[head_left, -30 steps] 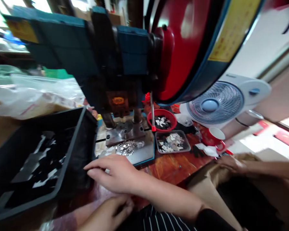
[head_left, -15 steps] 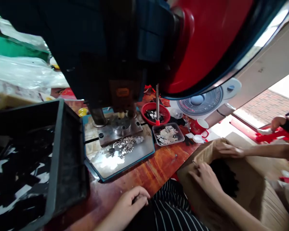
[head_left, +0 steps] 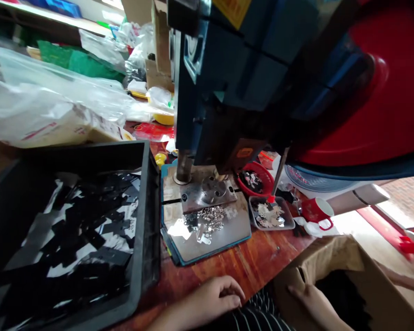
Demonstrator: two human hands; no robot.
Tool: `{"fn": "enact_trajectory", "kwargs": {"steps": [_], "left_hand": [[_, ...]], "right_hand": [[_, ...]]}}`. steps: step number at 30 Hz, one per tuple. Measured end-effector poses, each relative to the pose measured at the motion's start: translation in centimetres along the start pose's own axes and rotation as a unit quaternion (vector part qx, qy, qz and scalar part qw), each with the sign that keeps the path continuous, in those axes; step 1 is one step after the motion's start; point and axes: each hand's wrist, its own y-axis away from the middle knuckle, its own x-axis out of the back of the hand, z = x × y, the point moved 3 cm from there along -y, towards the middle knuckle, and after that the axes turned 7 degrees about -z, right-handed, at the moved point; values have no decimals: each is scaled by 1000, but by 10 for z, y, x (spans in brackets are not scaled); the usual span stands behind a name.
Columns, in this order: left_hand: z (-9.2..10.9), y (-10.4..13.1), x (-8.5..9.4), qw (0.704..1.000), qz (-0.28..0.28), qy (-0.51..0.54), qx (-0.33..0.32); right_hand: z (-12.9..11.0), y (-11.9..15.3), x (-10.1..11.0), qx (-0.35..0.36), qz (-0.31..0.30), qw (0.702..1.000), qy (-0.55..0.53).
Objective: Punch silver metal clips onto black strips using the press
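My left hand [head_left: 224, 296] rests at the front edge of the wooden table, fingers loosely curved, thumb apart and nothing visible in it. My right hand [head_left: 312, 301] grips the near side of an open cardboard box [head_left: 338, 253], with some fingers hidden by the box wall. Dark pieces [head_left: 345, 294] lie inside the box. In front of my left hand stands a blue press [head_left: 227, 124] with a metal die plate [head_left: 210, 193]. Small shiny metal parts [head_left: 210, 218] are heaped on its base.
A black crate [head_left: 143, 248] of dark and white scraps stands left. Right of the press are a red basket [head_left: 271, 177], a clear tray [head_left: 290, 220] of flat pieces and a red mug [head_left: 312, 209]. Another person's arm [head_left: 393, 276] is at the far right.
The view has swung left, so things sit further right. The other person's hand has left the box's far rim. My right hand stays at the box and my left hand at the table edge.
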Motion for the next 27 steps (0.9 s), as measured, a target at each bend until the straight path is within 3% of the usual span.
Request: {"fn": "enact_trajectory", "kwargs": {"steps": [3, 5, 8, 13, 16, 18, 23, 27], "left_hand": [[0, 2, -1, 1000, -7, 15, -3], [0, 2, -2, 1000, 1, -1, 7], [1, -1, -4, 999, 21, -29, 22], [4, -5, -6, 999, 36, 8, 24], [5, -5, -6, 998, 44, -15, 34], [7, -5, -8, 997, 49, -44, 47], [27, -21, -29, 986, -2, -155, 63], [49, -77, -63, 966, -84, -245, 1]], "right_hand": [[6, 2, 1, -1, -81, 993, -92], [12, 3, 4, 18, -76, 982, -173], [23, 2, 1, 44, 26, 974, -219], [29, -1, -6, 71, 197, 971, -119], [18, -2, 16, 136, 283, 944, -102], [12, -3, 36, 141, 352, 918, -120], [7, -8, 52, 158, 375, 898, -165], [26, -6, 61, 190, 415, 874, -168]]}}
